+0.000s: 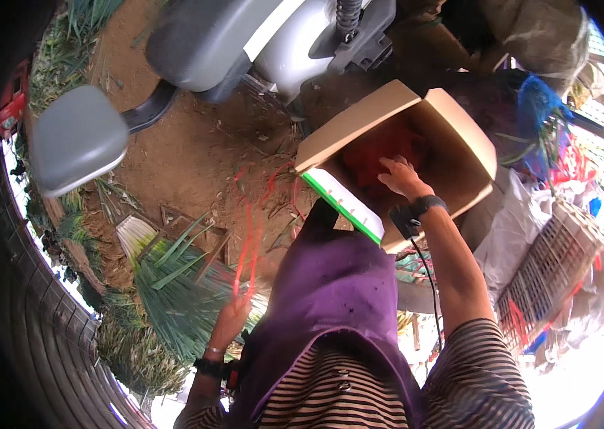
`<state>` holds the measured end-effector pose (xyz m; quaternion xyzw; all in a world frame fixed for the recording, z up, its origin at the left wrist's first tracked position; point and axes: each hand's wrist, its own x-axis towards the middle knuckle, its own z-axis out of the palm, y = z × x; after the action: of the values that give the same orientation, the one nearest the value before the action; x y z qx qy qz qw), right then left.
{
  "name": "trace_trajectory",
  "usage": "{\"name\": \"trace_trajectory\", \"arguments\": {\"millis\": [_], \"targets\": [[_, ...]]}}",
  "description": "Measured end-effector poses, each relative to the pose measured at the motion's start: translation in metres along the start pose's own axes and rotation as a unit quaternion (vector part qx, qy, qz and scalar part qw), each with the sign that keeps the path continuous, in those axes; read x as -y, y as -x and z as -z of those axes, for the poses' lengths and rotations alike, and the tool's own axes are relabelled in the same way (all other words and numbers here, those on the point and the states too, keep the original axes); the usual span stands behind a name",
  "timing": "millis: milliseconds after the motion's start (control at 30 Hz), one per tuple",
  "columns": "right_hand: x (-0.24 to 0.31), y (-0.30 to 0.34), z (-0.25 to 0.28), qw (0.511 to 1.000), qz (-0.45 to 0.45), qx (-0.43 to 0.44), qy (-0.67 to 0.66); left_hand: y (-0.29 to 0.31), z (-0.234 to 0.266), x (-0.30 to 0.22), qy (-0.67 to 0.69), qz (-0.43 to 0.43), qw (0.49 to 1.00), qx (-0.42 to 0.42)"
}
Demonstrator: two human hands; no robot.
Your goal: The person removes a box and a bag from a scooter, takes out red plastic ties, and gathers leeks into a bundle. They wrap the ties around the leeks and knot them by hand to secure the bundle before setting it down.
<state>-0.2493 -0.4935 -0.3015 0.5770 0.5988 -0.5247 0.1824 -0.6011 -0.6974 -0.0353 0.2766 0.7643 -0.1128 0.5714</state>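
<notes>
My left hand (233, 318) is closed on red string (246, 247), whose loose strands trail upward over the dirt. My right hand (403, 179) reaches into an open cardboard box (459, 125), with its fingers stretched out and nothing plainly held in them. Under those fingers lies a dark red bundle (370, 159), too shadowed to make out. One side flap of the box (348, 204) is white with a green edge. The box sits tilted just in front of my purple apron (345, 286).
A grey vehicle mirror (79, 139) and grey bodywork (209, 43) jut in at the upper left. Cut green leaves (180, 293) lie on the brown ground (180, 136). A plastic crate (552, 264), white bags and blue netting (538, 114) crowd the right. A cable (431, 279) hangs by my right forearm.
</notes>
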Motion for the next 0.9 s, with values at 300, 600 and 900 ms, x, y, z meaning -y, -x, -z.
{"name": "trace_trajectory", "arguments": {"millis": [300,600,900], "targets": [[-0.03,-0.101,-0.064,0.965,-0.08,0.011,-0.251,-0.015,-0.012,0.032,0.169,0.175,0.97,-0.007],[0.012,0.094,0.04,0.712,-0.046,-0.053,-0.699,-0.002,0.002,-0.028,0.192,0.108,0.975,-0.006],[0.094,0.354,0.147,0.677,0.127,-0.221,-0.69,0.002,0.028,-0.004,0.159,-0.077,0.984,-0.006]]}}
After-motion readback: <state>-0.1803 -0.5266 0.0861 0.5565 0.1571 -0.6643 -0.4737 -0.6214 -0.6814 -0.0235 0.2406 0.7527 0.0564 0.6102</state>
